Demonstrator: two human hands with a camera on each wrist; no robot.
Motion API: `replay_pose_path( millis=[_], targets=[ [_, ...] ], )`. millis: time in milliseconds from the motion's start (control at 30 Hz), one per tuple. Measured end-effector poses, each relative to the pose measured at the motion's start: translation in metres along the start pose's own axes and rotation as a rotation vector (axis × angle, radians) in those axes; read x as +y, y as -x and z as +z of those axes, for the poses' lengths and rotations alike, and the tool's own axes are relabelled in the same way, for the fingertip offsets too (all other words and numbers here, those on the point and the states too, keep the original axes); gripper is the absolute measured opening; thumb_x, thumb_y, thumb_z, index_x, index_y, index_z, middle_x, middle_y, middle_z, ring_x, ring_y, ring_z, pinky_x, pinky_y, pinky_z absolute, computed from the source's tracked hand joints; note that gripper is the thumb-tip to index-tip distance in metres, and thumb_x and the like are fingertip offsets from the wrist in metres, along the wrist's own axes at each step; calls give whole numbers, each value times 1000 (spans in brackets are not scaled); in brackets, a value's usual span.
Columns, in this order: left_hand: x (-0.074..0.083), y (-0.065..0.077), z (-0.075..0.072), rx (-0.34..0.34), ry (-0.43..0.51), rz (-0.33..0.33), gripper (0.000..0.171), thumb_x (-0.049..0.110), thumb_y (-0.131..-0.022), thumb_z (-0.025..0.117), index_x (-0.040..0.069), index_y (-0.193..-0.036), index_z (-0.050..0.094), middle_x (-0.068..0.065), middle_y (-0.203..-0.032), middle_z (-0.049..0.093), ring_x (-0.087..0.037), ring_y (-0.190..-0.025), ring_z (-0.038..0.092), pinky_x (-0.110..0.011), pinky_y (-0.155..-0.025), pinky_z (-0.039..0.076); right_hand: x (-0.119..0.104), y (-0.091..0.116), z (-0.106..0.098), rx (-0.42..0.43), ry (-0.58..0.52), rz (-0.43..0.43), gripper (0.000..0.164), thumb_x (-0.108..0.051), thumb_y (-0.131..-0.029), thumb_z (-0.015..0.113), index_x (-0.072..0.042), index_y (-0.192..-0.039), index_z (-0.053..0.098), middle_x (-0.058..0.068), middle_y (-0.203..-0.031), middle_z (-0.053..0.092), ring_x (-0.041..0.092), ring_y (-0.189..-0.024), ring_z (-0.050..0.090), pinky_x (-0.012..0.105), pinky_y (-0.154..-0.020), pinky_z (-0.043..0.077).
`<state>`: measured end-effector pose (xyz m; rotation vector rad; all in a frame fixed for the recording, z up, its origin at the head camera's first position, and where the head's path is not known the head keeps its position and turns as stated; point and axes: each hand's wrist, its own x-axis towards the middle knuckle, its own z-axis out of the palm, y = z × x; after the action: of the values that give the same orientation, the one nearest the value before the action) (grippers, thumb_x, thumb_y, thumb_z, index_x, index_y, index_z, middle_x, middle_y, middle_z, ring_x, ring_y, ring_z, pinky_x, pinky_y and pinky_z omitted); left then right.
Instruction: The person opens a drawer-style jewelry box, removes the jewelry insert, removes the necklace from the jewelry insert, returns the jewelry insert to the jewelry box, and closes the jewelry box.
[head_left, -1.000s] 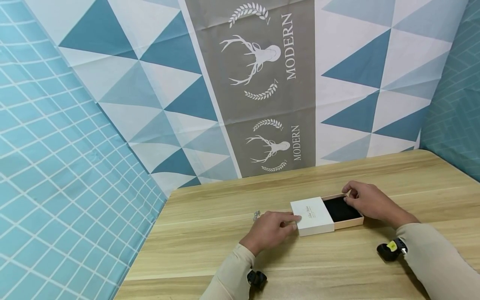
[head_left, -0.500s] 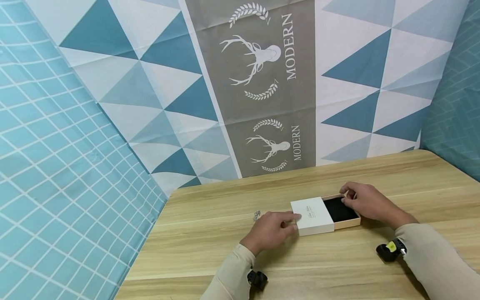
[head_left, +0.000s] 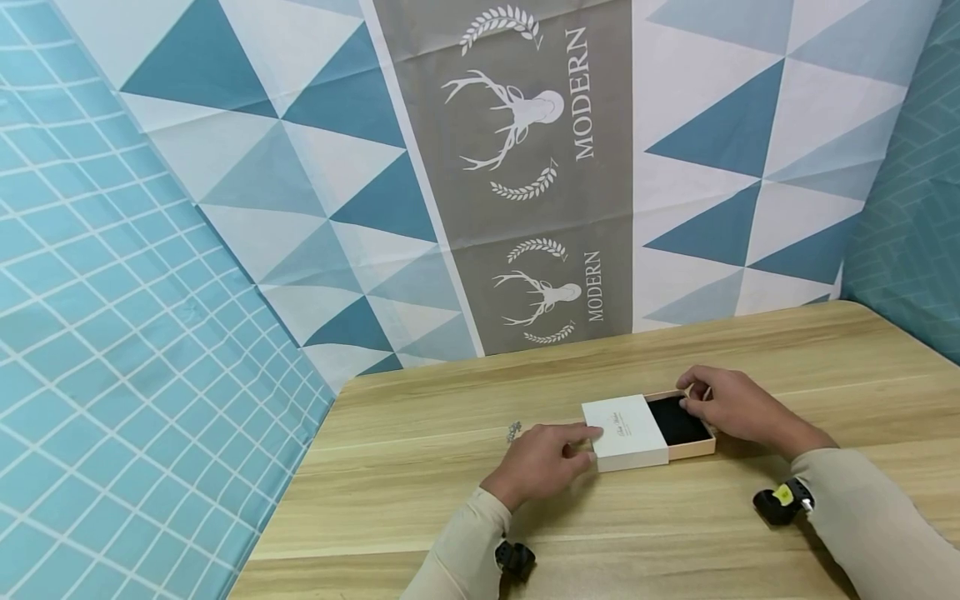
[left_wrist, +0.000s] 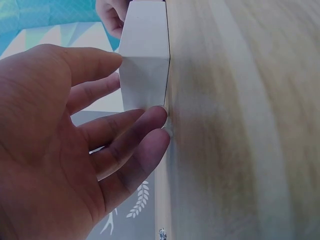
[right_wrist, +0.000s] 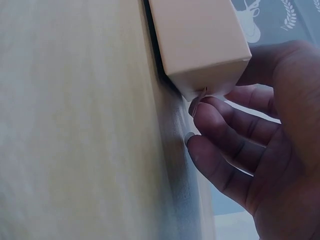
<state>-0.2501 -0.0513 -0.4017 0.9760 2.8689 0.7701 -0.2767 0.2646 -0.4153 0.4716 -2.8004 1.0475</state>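
Note:
A white slide-out gift box [head_left: 622, 432] with gold lettering lies flat on the table, its pale peach drawer [head_left: 692, 450] partly out to the right. Black padding [head_left: 677, 419] lines the drawer. My left hand [head_left: 542, 458] rests against the white sleeve's left end, index finger on top and thumb at the near corner. At the drawer's outer end, my right hand [head_left: 731, 404] pinches the end wall, thumb over the rim and fingers outside. A small tab [right_wrist: 198, 100] sticks out of that end in the right wrist view.
A small silvery piece of jewellery [head_left: 513, 431] lies on the wooden table [head_left: 390, 492], left of the box and just beyond my left hand. A patterned cloth wall [head_left: 555, 208] rises behind the table. Each wrist carries a black camera [head_left: 780, 502].
The drawer has slid a little to the left into the white sleeve, along with my right hand. My left hand and the sleeve have stayed almost still.

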Motion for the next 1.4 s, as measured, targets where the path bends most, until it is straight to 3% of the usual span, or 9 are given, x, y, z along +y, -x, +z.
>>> replay_pose_path(
  millis=[433, 667, 867, 1000, 1400],
  targets=[
    [0, 0, 0, -4, -6, -4, 37, 29, -97, 67, 33, -134, 66, 15, -82, 60, 2, -65, 48, -19, -58, 42, -4, 1, 1, -22, -4, -10, 26, -16, -96, 66, 0, -115, 64, 2, -91, 62, 17, -78, 56, 33, -64, 48],
    [0, 0, 1, -7, 4, -3, 37, 29, -97, 67, 33, -134, 66, 15, -96, 65, 2, -64, 49, -19, -59, 42, -2, 0, 1, -31, -16, -3, 26, -16, -96, 65, 0, -117, 63, 2, -92, 62, 18, -78, 56, 34, -65, 48],
    [0, 2, -1, -17, 37, -11, 38, 29, -98, 66, 32, -135, 65, 12, -73, 57, 0, -57, 44, -20, -55, 40, -3, -2, 2, -50, -29, -8, 27, -18, -96, 65, -1, -118, 63, 2, -93, 62, 17, -78, 57, 35, -67, 48],
    [-1, 2, -2, -14, 40, -11, 38, 29, -98, 65, 31, -136, 65, 10, -67, 53, 0, -55, 42, -20, -55, 39, -5, -3, 2, -65, -39, -10, 29, -19, -97, 66, -1, -119, 63, 2, -93, 63, 17, -79, 58, 35, -68, 49],
    [-1, 1, -2, -16, 27, 13, 38, 27, -98, 66, 30, -136, 65, 13, -75, 58, 2, -63, 48, -18, -57, 41, -7, -1, 4, -75, -57, 0, 31, -22, -97, 66, -2, -122, 62, 2, -93, 63, 17, -80, 59, 35, -67, 50]
  ],
)
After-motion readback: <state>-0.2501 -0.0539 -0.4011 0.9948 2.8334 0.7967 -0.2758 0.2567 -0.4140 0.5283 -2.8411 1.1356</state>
